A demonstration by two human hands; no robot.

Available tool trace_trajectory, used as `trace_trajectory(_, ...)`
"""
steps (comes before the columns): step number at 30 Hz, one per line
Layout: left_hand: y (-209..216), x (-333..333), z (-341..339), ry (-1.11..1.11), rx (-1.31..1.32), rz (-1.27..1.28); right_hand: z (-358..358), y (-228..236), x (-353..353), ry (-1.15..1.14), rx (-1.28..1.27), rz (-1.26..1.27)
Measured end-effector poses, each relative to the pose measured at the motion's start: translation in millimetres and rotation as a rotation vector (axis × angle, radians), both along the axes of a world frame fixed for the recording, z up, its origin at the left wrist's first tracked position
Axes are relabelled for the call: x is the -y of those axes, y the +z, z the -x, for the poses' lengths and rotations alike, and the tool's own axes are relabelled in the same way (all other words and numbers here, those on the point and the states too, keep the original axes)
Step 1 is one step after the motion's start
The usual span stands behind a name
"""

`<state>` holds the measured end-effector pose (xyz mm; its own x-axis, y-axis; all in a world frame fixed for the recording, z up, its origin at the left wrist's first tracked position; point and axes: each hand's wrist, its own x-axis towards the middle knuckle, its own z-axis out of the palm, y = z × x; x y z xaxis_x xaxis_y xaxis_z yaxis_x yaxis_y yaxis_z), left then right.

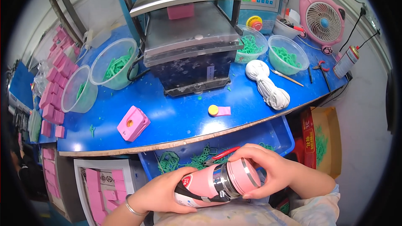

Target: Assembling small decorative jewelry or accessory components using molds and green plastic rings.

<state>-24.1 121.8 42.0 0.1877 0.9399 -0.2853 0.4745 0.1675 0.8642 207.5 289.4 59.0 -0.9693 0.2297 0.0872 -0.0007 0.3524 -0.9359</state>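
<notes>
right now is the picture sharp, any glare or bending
Head view: strong fisheye, so the blue table edge bows and the corners go black; white glare patches on the tabletop near the pink block; the bottle and both hands, left and right, look sharp.

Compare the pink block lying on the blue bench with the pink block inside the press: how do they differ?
The pink block on the bench lies in the open, tilted, showing a round orange-lined hole. The pink block in the press sits level between the plates of the press, with no hole visible. Both are pink blocks with rounded corners.
</notes>
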Motion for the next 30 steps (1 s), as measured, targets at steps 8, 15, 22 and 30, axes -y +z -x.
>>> trace_trajectory(8, -14.3, 3.3, -5.2, -0.029, 0.277, 0.137, -9.7, 47.0, -29.7, 0.161, -0.129, -0.263)
trace_trajectory(15, -1.6, 0.3, -12.2, 0.005, 0.116, 0.066, -5.3, 43.6, -19.5, 0.077, 0.092, -0.249)
trace_trajectory(22, -1.1, 3.5, -25.1, 0.156, -0.314, -0.161, 8.8, 17.5, -6.0, -0.151, 0.549, -0.057)
trace_trajectory(30, -1.4, 6.7, -18.8, 0.186, -0.518, -0.367, 1.2, 24.5, -12.4, -0.029, 0.170, -0.092)
